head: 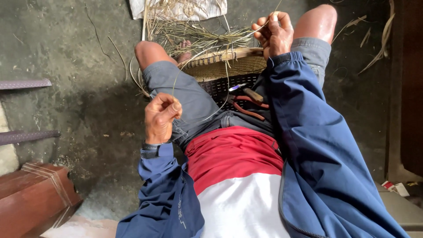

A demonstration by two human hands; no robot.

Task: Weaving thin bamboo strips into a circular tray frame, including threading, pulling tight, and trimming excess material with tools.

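Observation:
My left hand (161,117) is closed over my left thigh, pinching one end of a thin pale fibre strand (222,94). The strand loops down over my lap and rises to my right hand (274,31), which grips its other end above the rim of a woven basket (229,66). The basket rests between my knees, its dark woven side facing me. A bundle of dry grass strips (198,35) lies across the floor beyond the basket rim. Pliers with red handles (249,105) and a small knife (238,87) lie on my lap against the basket.
Rough concrete floor (79,79) surrounds me. A brown wooden block (35,194) sits at lower left, with two purple straps (24,83) above it. A white cloth (176,9) lies at the top under the grass. Loose strips (379,39) litter the right side beside a dark wooden edge.

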